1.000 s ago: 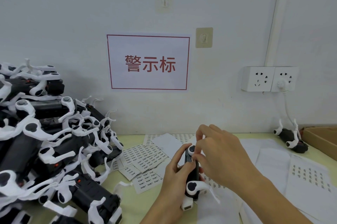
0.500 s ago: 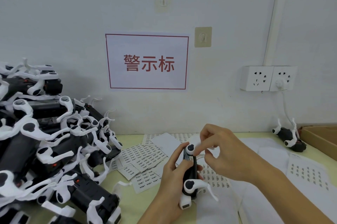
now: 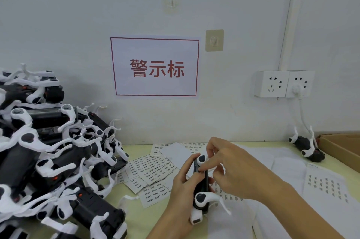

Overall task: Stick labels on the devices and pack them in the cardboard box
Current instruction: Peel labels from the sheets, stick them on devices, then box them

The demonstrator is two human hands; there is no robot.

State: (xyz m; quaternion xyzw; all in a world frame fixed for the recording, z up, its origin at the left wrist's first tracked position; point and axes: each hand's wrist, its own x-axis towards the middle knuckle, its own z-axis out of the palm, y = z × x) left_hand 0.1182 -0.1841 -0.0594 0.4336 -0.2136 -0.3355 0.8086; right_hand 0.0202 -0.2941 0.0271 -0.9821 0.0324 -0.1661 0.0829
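My left hand (image 3: pixel 180 190) grips a black device with white arms (image 3: pixel 201 196) upright above the table, near the front centre. My right hand (image 3: pixel 228 166) reaches in from the right, its fingertips curled onto the device's upper end; any label under them is too small to tell. Sheets of small printed labels (image 3: pixel 153 170) lie fanned on the table just left of the hands. The cardboard box (image 3: pixel 342 145) shows only a corner at the right edge. One more black-and-white device (image 3: pixel 307 147) lies beside the box.
A tall heap of several black-and-white devices (image 3: pixel 48 160) fills the left side. White backing sheets (image 3: pixel 288 162) and a sheet with small stickers (image 3: pixel 327 184) cover the right of the table. On the wall are a red-lettered sign (image 3: pixel 155 67) and sockets (image 3: pixel 284 84) with a cable.
My right hand's fingers have shifted on the device's upper end, from its top white arm down onto the black body. My left hand keeps its grip on the device.
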